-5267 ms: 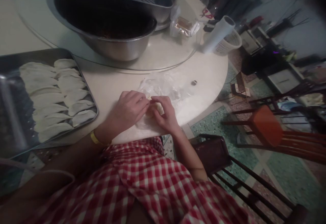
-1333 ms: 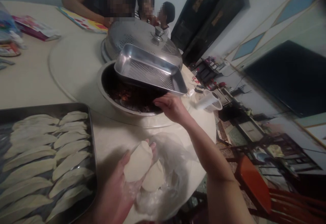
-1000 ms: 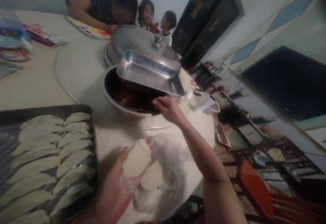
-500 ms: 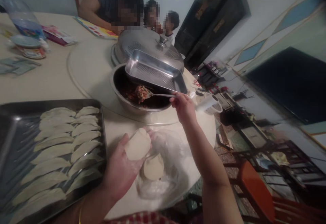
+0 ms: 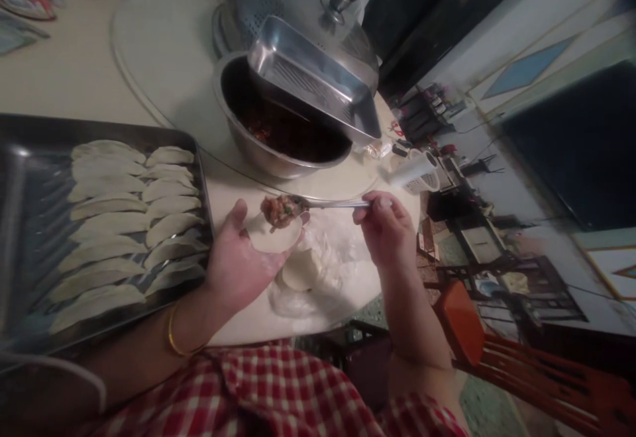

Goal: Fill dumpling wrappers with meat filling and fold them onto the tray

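My left hand [image 5: 237,258] lies palm up over the table edge and cradles a round dumpling wrapper [image 5: 275,235]. My right hand [image 5: 385,228] pinches the handle of a metal spoon [image 5: 334,204]. The spoon's bowl carries a lump of reddish filling [image 5: 279,210] right above the wrapper. More wrappers [image 5: 301,269] lie on a clear plastic bag [image 5: 328,258] just under my hands. The steel bowl of filling [image 5: 278,136] stands behind them.
A dark tray [image 5: 30,159] at the left holds several folded dumplings [image 5: 124,218]. A slotted steel pan [image 5: 318,86] leans on the bowl in front of a domed lid [image 5: 293,0]. A white basket [image 5: 422,175] sits at the table's right edge. Red chairs [image 5: 497,351] stand on the floor.
My right hand has drawn the loaded spoon out of the bowl and brought it over the wrapper in my left palm. The view has tilted down.
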Demonstrator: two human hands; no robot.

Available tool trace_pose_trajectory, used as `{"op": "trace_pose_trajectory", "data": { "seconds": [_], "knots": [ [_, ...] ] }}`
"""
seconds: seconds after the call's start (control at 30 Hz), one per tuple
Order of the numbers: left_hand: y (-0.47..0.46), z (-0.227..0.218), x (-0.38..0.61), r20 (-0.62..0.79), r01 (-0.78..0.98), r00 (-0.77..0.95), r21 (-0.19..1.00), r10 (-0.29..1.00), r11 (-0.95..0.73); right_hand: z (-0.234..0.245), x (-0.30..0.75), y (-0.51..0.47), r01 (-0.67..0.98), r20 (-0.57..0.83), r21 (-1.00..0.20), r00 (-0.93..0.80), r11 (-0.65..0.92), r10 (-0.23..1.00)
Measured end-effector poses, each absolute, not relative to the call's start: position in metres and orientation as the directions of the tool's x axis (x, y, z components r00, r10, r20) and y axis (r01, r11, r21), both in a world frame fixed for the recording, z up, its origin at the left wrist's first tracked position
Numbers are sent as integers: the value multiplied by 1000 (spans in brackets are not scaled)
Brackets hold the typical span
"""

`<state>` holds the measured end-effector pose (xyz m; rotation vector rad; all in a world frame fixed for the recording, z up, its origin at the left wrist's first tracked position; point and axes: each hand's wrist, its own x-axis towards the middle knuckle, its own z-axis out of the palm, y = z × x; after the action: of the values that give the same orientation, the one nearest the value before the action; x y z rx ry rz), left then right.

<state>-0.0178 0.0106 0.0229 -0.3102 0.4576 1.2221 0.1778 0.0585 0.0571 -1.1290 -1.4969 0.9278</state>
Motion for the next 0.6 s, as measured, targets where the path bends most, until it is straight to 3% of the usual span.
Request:
{"op": "trace_pose_trajectory", "data": {
  "seconds": [0.13,0.27,0.43,0.6],
  "knots": [
    [9,22,-17,-488,-962,231,17,842,274,41,187,49,223,261,-937,-75,271,963],
    [7,21,-16,-467,-951,242,61,850,304,42,197,38,244,396,-873,-152,423,906],
    [6,24,-15,-442,-936,262,101,858,337,52,194,26,366,602,-638,-313,678,735],
    [8,21,-14,-445,-928,266,123,855,353,59,186,19,422,660,-395,-487,816,572]
  ]
}}
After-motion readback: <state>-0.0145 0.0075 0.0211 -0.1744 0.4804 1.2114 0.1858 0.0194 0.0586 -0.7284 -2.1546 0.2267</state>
